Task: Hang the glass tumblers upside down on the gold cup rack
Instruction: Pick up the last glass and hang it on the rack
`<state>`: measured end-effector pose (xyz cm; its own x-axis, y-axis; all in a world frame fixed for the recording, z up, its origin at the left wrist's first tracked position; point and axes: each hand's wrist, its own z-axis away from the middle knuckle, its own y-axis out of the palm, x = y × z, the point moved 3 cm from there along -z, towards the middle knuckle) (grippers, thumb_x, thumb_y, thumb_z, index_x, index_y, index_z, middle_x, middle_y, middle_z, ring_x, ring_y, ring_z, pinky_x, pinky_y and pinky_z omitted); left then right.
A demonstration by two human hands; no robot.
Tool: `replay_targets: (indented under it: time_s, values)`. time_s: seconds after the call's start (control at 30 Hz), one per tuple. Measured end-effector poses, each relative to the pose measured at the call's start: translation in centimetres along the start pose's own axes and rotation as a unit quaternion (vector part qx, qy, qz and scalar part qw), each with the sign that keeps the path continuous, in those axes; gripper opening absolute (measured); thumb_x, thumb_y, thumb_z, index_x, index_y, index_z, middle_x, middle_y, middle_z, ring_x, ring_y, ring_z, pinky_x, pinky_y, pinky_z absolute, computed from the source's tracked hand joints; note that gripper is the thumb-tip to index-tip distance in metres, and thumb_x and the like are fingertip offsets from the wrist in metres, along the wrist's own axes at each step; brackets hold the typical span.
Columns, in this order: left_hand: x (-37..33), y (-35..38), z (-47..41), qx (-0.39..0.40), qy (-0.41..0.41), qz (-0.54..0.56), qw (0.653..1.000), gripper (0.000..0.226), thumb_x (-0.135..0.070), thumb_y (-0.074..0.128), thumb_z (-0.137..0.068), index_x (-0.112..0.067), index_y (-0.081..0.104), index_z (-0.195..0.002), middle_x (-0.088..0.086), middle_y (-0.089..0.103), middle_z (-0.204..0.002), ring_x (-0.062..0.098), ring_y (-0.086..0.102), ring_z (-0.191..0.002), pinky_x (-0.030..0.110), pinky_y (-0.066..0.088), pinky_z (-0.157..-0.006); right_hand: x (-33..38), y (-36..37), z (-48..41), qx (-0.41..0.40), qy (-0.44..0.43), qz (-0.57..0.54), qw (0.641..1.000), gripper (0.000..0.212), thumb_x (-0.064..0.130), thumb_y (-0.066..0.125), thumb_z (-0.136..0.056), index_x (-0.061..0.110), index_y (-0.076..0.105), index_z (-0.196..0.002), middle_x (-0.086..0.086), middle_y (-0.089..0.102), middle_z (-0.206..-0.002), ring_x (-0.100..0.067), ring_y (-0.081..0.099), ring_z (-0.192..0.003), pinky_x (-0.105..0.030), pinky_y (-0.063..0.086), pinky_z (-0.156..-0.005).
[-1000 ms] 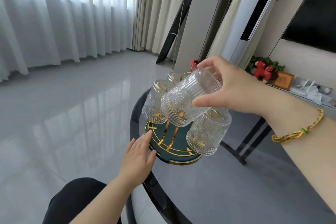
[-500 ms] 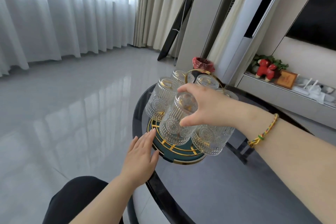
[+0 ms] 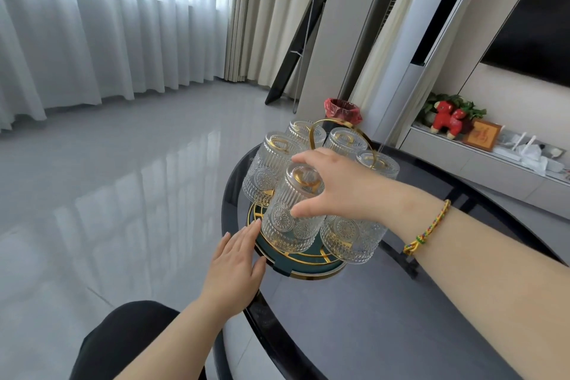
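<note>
— Steadying the rack (image 3: 303,259), is that what the left hand (image 3: 236,265) is doing?

— It looks so. It is lying flat, fingers loosely together, with its fingertips touching the rack's near-left rim on the table (image 3: 385,318).

— And just right of it, over the rack?

— The right hand (image 3: 345,185) is pinching the front tumbler (image 3: 293,210), thumb low on the wall and fingers over the upturned base. The glass is sitting mouth down at the rack's front, a gold peg end showing through its base.

— So which step is this?

— I judge it is seating the last tumbler. Five others are already hanging inverted around the rack's gold ring handle (image 3: 342,139). Next, the grip needs opening gently, straight upward, without nudging the neighbours touching it on both sides.

— How is the tumbler looking?

— Clear pressed glass, ribbed vertically, with round flower medallions near the mouth and a thin gold rim. It is leaning slightly outward from the rack's centre.
</note>
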<state>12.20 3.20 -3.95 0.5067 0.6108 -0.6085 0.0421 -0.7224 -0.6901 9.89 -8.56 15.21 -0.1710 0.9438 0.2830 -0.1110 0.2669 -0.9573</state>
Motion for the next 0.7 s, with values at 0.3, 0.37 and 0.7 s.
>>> replay_targets:
  time_s: [0.3,0.37,0.7]
  values:
    - [0.1,0.1,0.0,-0.014,0.003,-0.006,1.0,0.053,-0.022,0.04,-0.093,-0.023,0.015,-0.141,-0.003,0.03,-0.147,0.009,0.021,-0.135,0.019,-0.008,-0.105,-0.1,0.3,-0.4,-0.077,0.01,-0.05,0.996,0.089,0.041,0.071,-0.065,0.027,0.017,-0.134,-0.004,0.033,-0.139,-0.022,0.039,-0.121,-0.029,0.033,-0.088]
    - [0.1,0.2,0.0,-0.014,0.003,-0.008,1.0,0.054,-0.021,0.04,-0.093,-0.023,0.015,-0.141,-0.003,0.03,-0.147,0.01,0.02,-0.135,0.019,-0.008,-0.105,-0.1,0.4,-0.5,-0.082,0.009,-0.045,0.996,0.089,0.042,0.07,-0.065,0.027,0.016,-0.134,-0.004,0.033,-0.139,-0.022,0.039,-0.122,-0.029,0.033,-0.087]
    - [-0.5,-0.5,0.9,0.002,-0.011,0.008,1.0,0.049,-0.024,0.04,-0.095,-0.022,0.02,-0.14,-0.003,0.028,-0.147,0.01,0.022,-0.134,0.025,0.0,-0.109,-0.8,-0.3,1.3,-0.105,0.012,-0.069,0.992,0.075,0.045,0.065,-0.069,0.027,0.026,-0.131,0.002,0.033,-0.14,-0.016,0.038,-0.121,-0.026,0.031,-0.085]
